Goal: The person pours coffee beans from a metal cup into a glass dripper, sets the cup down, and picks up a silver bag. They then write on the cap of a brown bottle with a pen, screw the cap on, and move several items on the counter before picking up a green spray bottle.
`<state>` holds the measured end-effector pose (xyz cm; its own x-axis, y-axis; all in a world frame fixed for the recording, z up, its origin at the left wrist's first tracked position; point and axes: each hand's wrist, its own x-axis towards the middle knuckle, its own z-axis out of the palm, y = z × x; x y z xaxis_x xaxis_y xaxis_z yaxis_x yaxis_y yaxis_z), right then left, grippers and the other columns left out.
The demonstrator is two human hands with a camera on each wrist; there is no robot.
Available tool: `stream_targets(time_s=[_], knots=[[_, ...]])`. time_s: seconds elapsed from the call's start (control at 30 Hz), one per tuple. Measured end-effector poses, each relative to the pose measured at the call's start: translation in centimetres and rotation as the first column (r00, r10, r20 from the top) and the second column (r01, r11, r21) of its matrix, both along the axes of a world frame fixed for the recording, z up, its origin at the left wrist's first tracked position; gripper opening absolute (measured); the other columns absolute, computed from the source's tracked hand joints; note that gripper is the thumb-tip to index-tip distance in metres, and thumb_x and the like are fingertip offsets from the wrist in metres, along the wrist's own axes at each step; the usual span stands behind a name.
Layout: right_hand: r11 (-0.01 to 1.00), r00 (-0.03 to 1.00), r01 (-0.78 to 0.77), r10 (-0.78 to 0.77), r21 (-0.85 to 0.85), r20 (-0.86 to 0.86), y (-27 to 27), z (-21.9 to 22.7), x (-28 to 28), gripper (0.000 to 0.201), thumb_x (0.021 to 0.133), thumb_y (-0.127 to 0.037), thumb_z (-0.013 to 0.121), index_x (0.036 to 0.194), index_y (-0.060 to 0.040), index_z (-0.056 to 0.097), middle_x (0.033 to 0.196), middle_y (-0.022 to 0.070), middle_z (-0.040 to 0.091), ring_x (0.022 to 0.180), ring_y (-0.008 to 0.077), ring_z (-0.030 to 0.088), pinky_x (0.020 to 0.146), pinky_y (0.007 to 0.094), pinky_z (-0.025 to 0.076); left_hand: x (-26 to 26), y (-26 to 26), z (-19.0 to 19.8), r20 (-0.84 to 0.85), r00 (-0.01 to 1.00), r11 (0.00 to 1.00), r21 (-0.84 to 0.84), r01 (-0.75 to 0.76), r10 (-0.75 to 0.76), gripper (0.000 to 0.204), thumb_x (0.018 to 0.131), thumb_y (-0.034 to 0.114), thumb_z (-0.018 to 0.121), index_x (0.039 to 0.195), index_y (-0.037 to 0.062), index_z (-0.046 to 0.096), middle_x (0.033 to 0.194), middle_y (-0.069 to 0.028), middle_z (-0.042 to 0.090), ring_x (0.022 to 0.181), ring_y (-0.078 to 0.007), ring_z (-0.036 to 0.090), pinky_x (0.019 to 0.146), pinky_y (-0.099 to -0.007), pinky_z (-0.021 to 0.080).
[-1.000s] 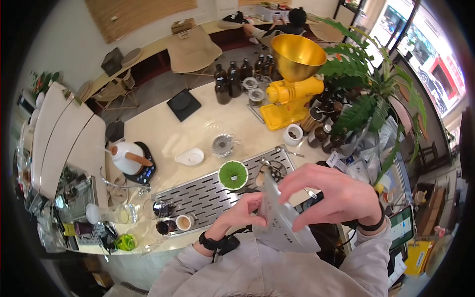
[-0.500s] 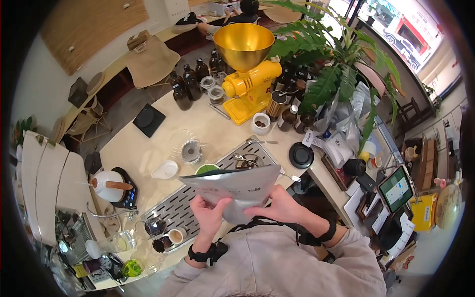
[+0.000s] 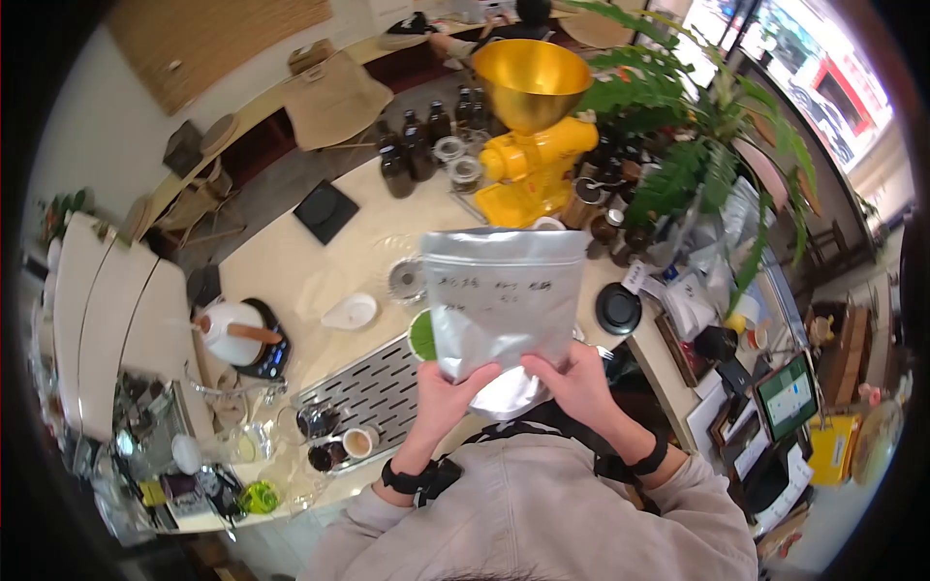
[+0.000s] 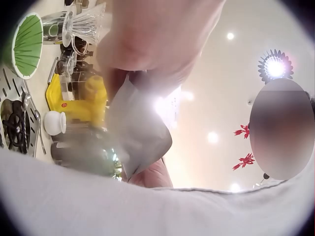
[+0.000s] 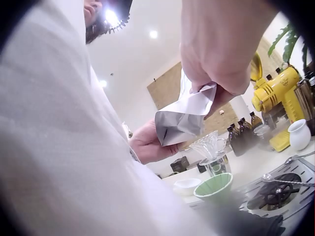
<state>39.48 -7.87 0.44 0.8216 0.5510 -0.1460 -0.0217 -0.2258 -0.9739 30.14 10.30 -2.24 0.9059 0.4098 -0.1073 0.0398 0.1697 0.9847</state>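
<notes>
A silver foil pouch (image 3: 506, 300) with a zip strip and handwriting on its face stands up between both hands in the head view. My left hand (image 3: 446, 399) grips its lower left part, thumb laid across the front. My right hand (image 3: 579, 389) holds the lower right part the same way, its thumb close to the other. From below, the right wrist view shows the pouch's folded base (image 5: 179, 120). Partly behind the pouch sits a green ribbed bowl (image 3: 420, 336) with a pale rim, seen whole in the left wrist view.
A slotted metal drip tray (image 3: 363, 387) runs along the counter's front. Beyond the pouch stands a yellow grinder (image 3: 533, 165) with a gold hopper. A white kettle (image 3: 228, 322) rests at left, a small white dish (image 3: 351, 312) nearer the middle. Brown bottles (image 3: 417, 145) line the back.
Both hands have turned the pouch from edge-on to upright, its written face toward the head camera. The right hand has come down from its upper side to its lower part.
</notes>
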Motion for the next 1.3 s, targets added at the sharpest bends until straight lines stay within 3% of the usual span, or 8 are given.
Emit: stream_targets(time_s=[0.07,0.2,0.4,0.6,0.9,1.1,1.2,1.3], knots=[[0.984,0.990,-0.067,0.086,0.166,-0.108,-0.2,-0.6,0.8,0.033,0.090,-0.012,0.077,0.119,0.0020,0.066,0.103,0.0056,0.073,0.090,0.0104,0.066,0.079,0.0277,0.054,0.1,0.1,0.0,0.023,1.000,1.000,-0.007,-0.016,0.016,0.015,0.086,0.008,0.081,0.096,-0.0024,0.077,0.084,-0.0027,0.076,0.073,-0.0060,0.066,0.063,-0.0234,0.052],[0.948,0.903,-0.267,0.310,0.175,-0.297,-0.7,0.4,2.0,0.036,0.090,-0.009,0.078,0.121,0.0037,0.064,0.108,0.0072,0.072,0.093,0.0128,0.067,0.085,0.0295,0.056,0.3,0.1,0.1,0.034,0.997,0.996,-0.052,-0.072,0.074,0.013,0.086,0.008,0.080,0.095,-0.0014,0.077,0.085,-0.0034,0.076,0.074,-0.0067,0.066,0.065,-0.0238,0.053],[0.958,0.940,-0.198,0.245,0.206,-0.238,-0.7,-1.2,1.5,0.031,0.091,-0.006,0.075,0.118,0.0059,0.065,0.107,0.0086,0.073,0.095,0.0127,0.069,0.085,0.0284,0.057,-0.1,0.5,1.3,0.116,0.993,0.996,-0.082,0.046,-0.036,0.034,0.083,0.010,0.083,0.112,-0.0027,0.070,0.102,-0.0052,0.075,0.088,-0.0100,0.068,0.081,-0.0273,0.055],[0.977,0.936,-0.212,0.207,0.012,-0.284,0.1,0.3,2.1,0.016,0.092,-0.006,0.073,0.100,0.0080,0.074,0.086,0.0108,0.076,0.081,0.0132,0.070,0.076,0.0263,0.056,-0.4,0.9,-0.3,0.007,0.992,0.981,-0.148,0.127,-0.127,0.050,0.080,0.008,0.086,0.123,-0.0025,0.063,0.112,-0.0072,0.072,0.095,-0.0131,0.068,0.086,-0.0309,0.055],[0.945,0.947,-0.301,0.312,-0.126,0.082,-0.8,-0.8,3.0,0.021,0.085,-0.015,0.082,0.099,0.0010,0.077,0.091,0.0080,0.078,0.078,0.0135,0.071,0.073,0.0260,0.054,-0.9,1.2,-0.3,0.003,0.992,0.983,-0.135,0.128,-0.129,0.035,0.085,0.013,0.083,0.114,-0.0019,0.070,0.103,-0.0047,0.075,0.087,-0.0089,0.067,0.082,-0.0268,0.054],[0.959,0.952,-0.282,0.281,-0.011,0.121,-1.0,0.1,3.1,0.024,0.083,-0.019,0.084,0.096,-0.0006,0.077,0.085,0.0080,0.077,0.072,0.0126,0.070,0.069,0.0262,0.053,-1.4,0.9,-0.3,-0.009,0.983,0.982,0.038,0.184,-0.184,0.025,0.082,0.013,0.084,0.103,0.0007,0.076,0.098,-0.0046,0.076,0.086,-0.0089,0.067,0.080,-0.0269,0.054],[0.942,0.889,-0.316,0.336,-0.114,0.311,-0.8,1.3,2.7,0.025,0.082,-0.019,0.085,0.096,-0.0008,0.077,0.082,0.0099,0.076,0.065,0.0174,0.069,0.066,0.0283,0.053,-1.9,1.4,0.2,0.018,0.980,0.968,0.165,0.191,-0.197,0.028,0.080,0.011,0.086,0.103,-0.0011,0.075,0.098,-0.0056,0.076,0.086,-0.0106,0.068,0.080,-0.0276,0.054],[0.914,0.860,-0.381,0.406,-0.142,0.308,-0.7,1.9,2.1,0.024,0.081,-0.019,0.084,0.096,-0.0015,0.077,0.080,0.0113,0.075,0.063,0.0257,0.069,0.064,0.0313,0.055,-2.9,2.0,-0.4,0.170,0.978,0.991,0.075,0.113,-0.124,0.026,0.079,0.004,0.085,0.102,-0.0034,0.075,0.099,-0.0069,0.076,0.087,-0.0132,0.069,0.081,-0.0292,0.055]])
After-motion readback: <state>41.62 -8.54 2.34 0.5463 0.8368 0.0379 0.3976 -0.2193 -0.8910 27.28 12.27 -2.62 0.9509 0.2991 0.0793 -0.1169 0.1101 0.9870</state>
